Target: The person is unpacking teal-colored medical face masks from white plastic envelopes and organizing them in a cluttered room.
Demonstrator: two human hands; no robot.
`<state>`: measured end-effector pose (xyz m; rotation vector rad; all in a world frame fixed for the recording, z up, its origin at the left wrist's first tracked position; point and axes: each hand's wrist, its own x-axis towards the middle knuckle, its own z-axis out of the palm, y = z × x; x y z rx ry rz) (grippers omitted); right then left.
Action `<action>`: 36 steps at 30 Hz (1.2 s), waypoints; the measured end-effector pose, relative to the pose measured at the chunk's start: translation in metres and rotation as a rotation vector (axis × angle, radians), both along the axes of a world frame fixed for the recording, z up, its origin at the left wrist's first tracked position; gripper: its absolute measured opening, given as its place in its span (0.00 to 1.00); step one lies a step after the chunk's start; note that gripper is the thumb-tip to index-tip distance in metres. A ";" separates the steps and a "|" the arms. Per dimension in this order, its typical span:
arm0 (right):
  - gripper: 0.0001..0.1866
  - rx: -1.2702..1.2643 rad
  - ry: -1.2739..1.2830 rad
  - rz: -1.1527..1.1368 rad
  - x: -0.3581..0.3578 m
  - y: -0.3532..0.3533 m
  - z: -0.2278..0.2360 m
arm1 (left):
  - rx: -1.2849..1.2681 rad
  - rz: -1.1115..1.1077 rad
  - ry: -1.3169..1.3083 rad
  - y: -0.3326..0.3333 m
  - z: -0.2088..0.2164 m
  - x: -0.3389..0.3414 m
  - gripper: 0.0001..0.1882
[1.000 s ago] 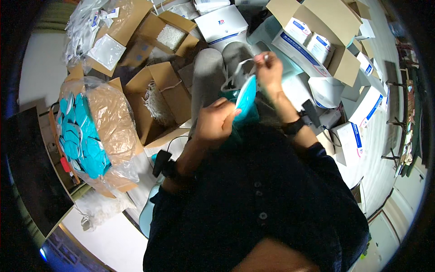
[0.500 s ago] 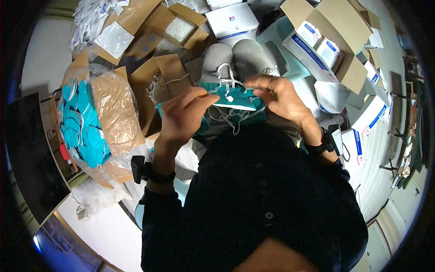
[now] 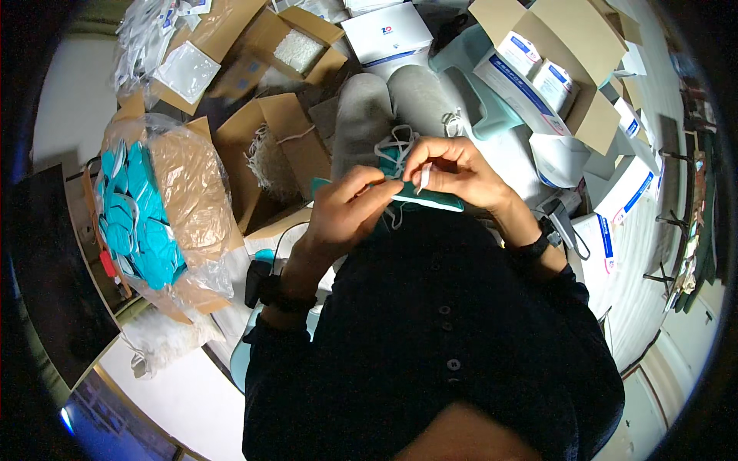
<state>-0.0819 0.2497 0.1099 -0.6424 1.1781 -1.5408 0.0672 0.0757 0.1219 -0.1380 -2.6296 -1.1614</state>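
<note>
On my lap lies a teal fabric piece with a white edge (image 3: pixel 434 200), looking like a folded face mask, with white elastic cords (image 3: pixel 395 146) looped above it. My left hand (image 3: pixel 338 211) is closed in a pinch at its left part; the fingertips meet those of my right hand. A small white strip (image 3: pixel 425 178) shows between the thumb and fingers of my right hand (image 3: pixel 465 170), pinched just over the teal fabric. More teal fabric is under the piece, partly covered by my hands.
At left, a plastic-lined carton (image 3: pixel 192 173) holds many teal pieces (image 3: pixel 134 215). Ahead are a carton of white cords (image 3: pixel 265 165) and a carton of small white bits (image 3: pixel 300 50). A white box (image 3: pixel 388 34), a pale stool (image 3: pixel 496 111) and an open carton (image 3: pixel 569 69) stand beyond.
My hands have come closer together. The right moved left and down to pinch the white strip; the left moved right and down. The teal piece now sits lower and tilted.
</note>
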 end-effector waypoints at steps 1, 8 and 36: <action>0.05 -0.039 -0.026 0.022 -0.004 0.003 -0.005 | -0.009 0.032 0.047 0.002 0.001 -0.002 0.15; 0.07 -0.024 -0.016 0.037 -0.010 0.006 -0.010 | -0.090 -0.018 0.146 -0.002 0.002 -0.006 0.13; 0.04 0.003 0.194 -0.014 0.009 -0.005 -0.014 | 0.269 0.060 0.082 0.013 0.015 0.011 0.06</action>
